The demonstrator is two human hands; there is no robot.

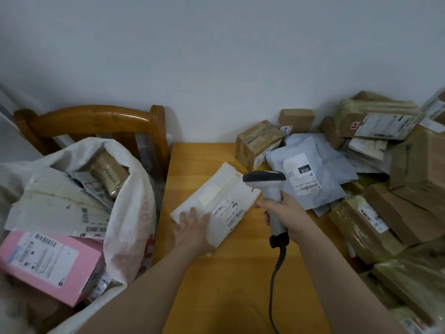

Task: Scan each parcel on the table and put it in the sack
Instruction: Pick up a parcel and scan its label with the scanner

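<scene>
A white padded parcel (216, 194) lies slanted on the wooden table (231, 273), its shipping label facing up. My left hand (192, 230) rests flat on the parcel's near left end, fingers straight. My right hand (284, 213) grips the handle of a grey barcode scanner (267, 182), whose head hangs over the parcel's right end and points left. The scanner's cable runs down toward me. To the left, a white woven sack (130, 208) stands open, with several parcels inside, a pink box (48, 261) among them.
Brown cartons (257, 141) and grey mailer bags (310, 169) are heaped along the table's right side and far right corner. A wooden chair back (96, 121) rises behind the sack. A plain wall stands behind the table.
</scene>
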